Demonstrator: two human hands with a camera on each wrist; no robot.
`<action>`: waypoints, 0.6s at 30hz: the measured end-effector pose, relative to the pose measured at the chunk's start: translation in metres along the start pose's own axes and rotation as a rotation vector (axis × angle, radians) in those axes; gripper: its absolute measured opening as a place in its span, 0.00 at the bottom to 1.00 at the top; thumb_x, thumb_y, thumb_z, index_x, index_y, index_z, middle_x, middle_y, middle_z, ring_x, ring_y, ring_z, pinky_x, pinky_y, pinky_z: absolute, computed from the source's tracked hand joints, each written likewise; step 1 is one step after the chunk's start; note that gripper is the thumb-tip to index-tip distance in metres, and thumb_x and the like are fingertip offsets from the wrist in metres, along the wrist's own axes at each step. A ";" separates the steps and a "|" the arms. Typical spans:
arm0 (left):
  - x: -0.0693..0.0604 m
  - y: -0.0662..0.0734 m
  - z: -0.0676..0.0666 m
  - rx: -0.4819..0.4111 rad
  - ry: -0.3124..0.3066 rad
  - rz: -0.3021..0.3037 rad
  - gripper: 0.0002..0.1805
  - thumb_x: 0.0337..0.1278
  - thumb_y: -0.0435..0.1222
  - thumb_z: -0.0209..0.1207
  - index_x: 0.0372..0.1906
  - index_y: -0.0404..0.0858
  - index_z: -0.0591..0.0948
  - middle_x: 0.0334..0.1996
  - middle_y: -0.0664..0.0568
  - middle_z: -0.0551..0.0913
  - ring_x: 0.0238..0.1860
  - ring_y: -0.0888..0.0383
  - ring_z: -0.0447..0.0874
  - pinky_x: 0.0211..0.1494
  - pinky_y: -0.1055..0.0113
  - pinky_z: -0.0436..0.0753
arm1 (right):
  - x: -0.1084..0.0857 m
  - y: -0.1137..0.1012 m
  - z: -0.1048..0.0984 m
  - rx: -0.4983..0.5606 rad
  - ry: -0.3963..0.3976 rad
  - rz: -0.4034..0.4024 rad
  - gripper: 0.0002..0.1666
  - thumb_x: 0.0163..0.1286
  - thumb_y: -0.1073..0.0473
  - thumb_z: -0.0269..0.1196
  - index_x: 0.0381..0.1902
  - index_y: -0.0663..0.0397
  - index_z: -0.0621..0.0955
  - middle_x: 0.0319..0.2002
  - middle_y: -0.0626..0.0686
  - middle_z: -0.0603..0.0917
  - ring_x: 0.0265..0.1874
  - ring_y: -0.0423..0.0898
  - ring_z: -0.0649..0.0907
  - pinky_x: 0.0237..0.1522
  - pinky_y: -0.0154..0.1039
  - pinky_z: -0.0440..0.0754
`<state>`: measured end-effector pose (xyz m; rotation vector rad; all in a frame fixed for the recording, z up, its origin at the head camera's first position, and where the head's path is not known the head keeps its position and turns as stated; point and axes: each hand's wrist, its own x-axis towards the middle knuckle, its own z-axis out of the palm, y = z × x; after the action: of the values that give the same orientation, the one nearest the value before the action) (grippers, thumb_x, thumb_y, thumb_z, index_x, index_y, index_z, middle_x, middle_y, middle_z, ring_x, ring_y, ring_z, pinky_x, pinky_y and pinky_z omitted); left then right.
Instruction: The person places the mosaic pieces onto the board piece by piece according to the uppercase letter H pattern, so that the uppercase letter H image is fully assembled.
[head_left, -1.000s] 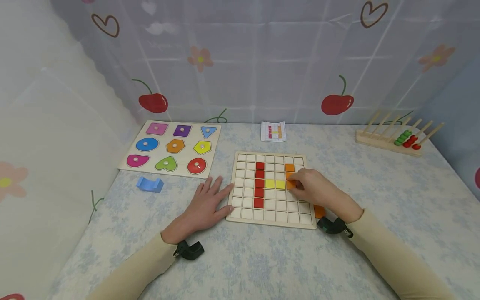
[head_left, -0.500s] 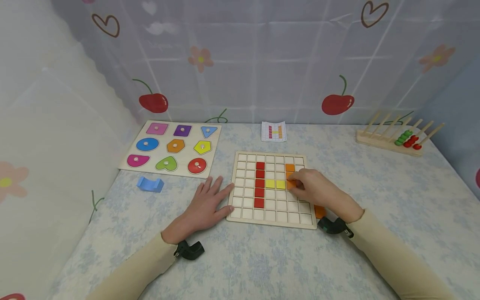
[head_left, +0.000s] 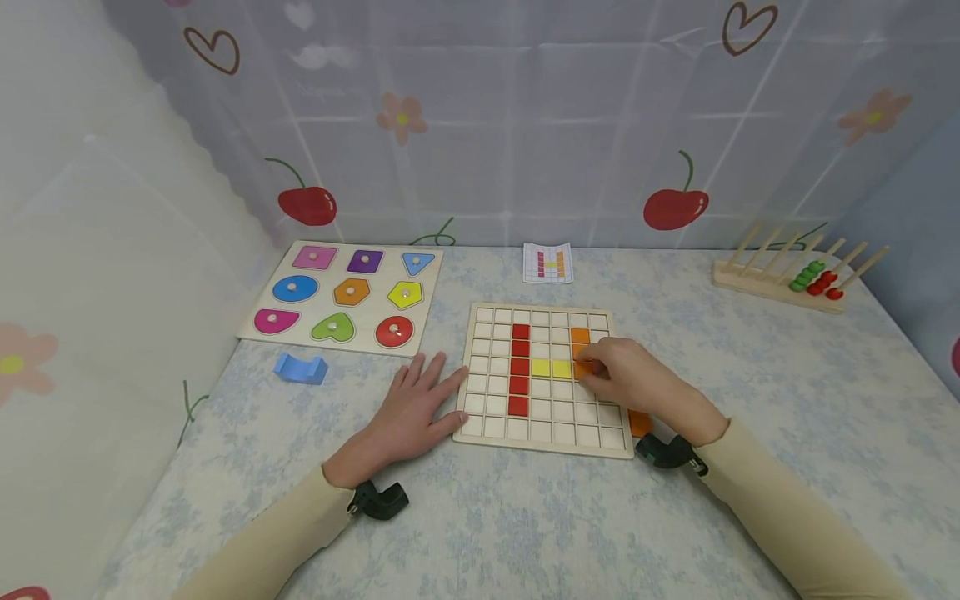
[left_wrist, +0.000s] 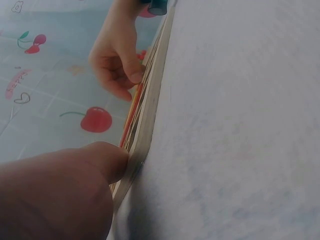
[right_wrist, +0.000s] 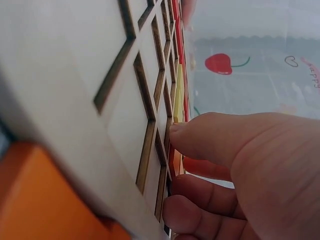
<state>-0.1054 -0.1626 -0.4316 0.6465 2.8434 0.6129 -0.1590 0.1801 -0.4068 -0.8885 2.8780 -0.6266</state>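
Note:
A wooden grid board lies flat on the table with square tiles in its cells. Red tiles form one column, with yellow tiles beside them and orange tiles further right. My right hand has thumb and fingertips on the lowest visible orange tile, which sits at the grid's surface at the end of the yellow row. Fingers spread, my left hand rests on the table, its thumb and index finger touching the board's left edge. Cells beneath my right hand are hidden.
Loose orange tiles lie by the board's right edge, partly under my right wrist. Behind the board is a pattern card. A shape puzzle and a blue block are at left; a peg bead stand is back right.

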 end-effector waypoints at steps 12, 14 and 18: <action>0.000 -0.001 0.001 0.007 0.009 0.010 0.36 0.71 0.51 0.56 0.79 0.45 0.64 0.81 0.34 0.53 0.82 0.29 0.41 0.79 0.32 0.47 | -0.001 0.001 0.002 -0.007 0.038 -0.036 0.10 0.65 0.64 0.70 0.44 0.61 0.88 0.31 0.51 0.84 0.28 0.41 0.73 0.33 0.35 0.72; 0.000 -0.001 0.001 0.009 0.008 0.009 0.36 0.71 0.51 0.56 0.79 0.45 0.64 0.81 0.34 0.53 0.82 0.29 0.41 0.79 0.32 0.47 | -0.001 0.001 0.003 -0.009 0.035 -0.036 0.09 0.66 0.64 0.70 0.44 0.61 0.88 0.31 0.51 0.84 0.28 0.41 0.73 0.32 0.35 0.72; 0.000 -0.001 0.001 0.010 0.006 0.005 0.36 0.71 0.51 0.56 0.79 0.45 0.64 0.81 0.34 0.54 0.82 0.29 0.41 0.79 0.32 0.47 | -0.001 0.001 0.003 -0.011 0.032 -0.040 0.09 0.66 0.64 0.69 0.44 0.60 0.88 0.32 0.51 0.84 0.28 0.41 0.73 0.32 0.36 0.72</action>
<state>-0.1062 -0.1633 -0.4326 0.6551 2.8535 0.6027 -0.1582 0.1805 -0.4100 -0.9485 2.9015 -0.6351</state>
